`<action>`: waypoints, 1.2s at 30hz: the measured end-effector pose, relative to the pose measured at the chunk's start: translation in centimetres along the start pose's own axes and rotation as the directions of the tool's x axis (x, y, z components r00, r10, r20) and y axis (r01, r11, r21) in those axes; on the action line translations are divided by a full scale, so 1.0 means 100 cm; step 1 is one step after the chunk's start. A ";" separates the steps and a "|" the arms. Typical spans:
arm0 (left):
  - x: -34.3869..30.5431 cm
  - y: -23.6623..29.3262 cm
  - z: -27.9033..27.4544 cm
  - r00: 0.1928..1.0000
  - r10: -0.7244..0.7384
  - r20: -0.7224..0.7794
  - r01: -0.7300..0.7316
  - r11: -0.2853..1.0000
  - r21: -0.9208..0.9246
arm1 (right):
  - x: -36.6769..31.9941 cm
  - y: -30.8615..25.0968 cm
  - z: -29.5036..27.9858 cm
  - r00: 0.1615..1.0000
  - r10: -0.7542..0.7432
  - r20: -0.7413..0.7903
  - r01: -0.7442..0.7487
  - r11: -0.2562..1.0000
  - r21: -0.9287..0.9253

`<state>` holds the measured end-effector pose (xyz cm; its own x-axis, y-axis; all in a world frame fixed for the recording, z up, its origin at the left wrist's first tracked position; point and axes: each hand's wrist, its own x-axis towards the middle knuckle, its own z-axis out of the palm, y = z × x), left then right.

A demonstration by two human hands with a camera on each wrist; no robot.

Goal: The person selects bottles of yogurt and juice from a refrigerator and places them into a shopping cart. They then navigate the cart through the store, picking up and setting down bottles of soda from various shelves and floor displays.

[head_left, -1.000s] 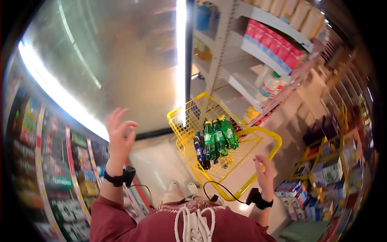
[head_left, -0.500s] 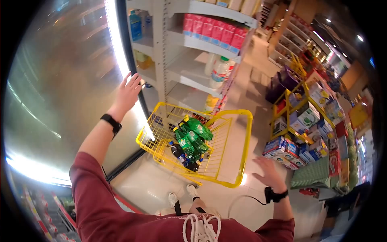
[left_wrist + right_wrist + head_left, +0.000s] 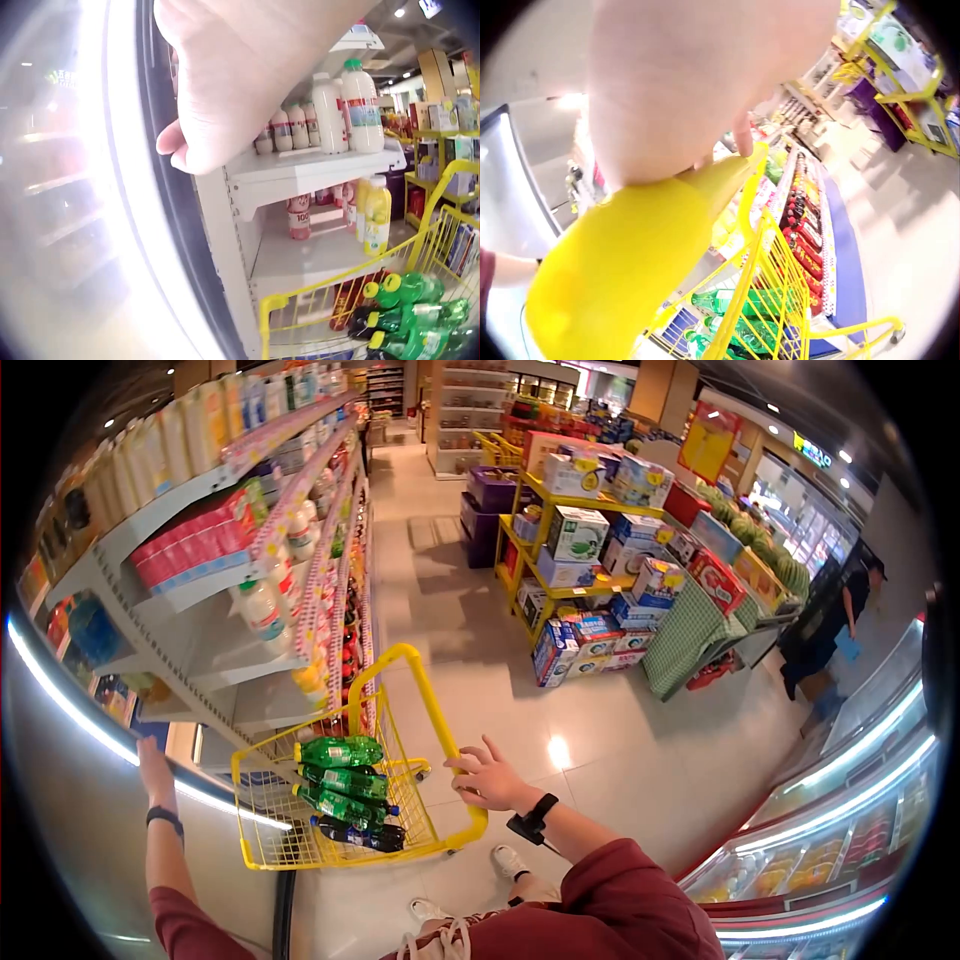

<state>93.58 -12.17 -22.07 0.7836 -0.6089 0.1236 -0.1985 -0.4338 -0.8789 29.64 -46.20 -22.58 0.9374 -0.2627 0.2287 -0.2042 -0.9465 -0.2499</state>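
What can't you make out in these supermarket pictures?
Left hand: fingers too small in the head view; in the left wrist view the palm hides them, so any grip is unclear.
Behind the fridge door: glare on the glass, left wrist view.
Bottles in the cart: labels too small, head view; cut off by the edge, left wrist view.
Right hand on the handle: blurred close-up, right wrist view.

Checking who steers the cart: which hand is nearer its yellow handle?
Right. The right hand rests on the handle. The left hand is well away from it, off to the left, against the fridge door.
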 end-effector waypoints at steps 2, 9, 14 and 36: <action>0.014 -0.011 0.018 0.984 -0.117 -0.136 0.021 0.827 -0.561 | -0.004 0.009 -0.001 1.000 -0.002 0.005 0.002 1.000 -0.010; -0.006 -0.054 -0.145 0.734 -0.384 -0.560 -0.172 0.693 -0.700 | -0.080 0.058 -0.015 0.998 -0.042 -0.049 0.043 0.999 0.031; 0.002 -0.055 -0.147 0.836 -0.542 -0.085 0.385 0.691 -0.611 | -0.114 0.098 -0.031 0.988 -0.156 -0.006 0.156 0.987 0.041; -0.232 -0.005 -0.387 0.906 -0.395 0.155 0.391 0.635 -0.666 | -0.102 0.238 -0.140 0.942 -0.212 0.262 0.152 0.960 0.234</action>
<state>52.68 -23.54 -6.66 0.8790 -0.2775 0.3877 -0.2123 -0.9559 -0.2029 11.26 -68.66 -17.69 0.9997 0.0026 0.0223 0.0118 -0.9049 -0.4254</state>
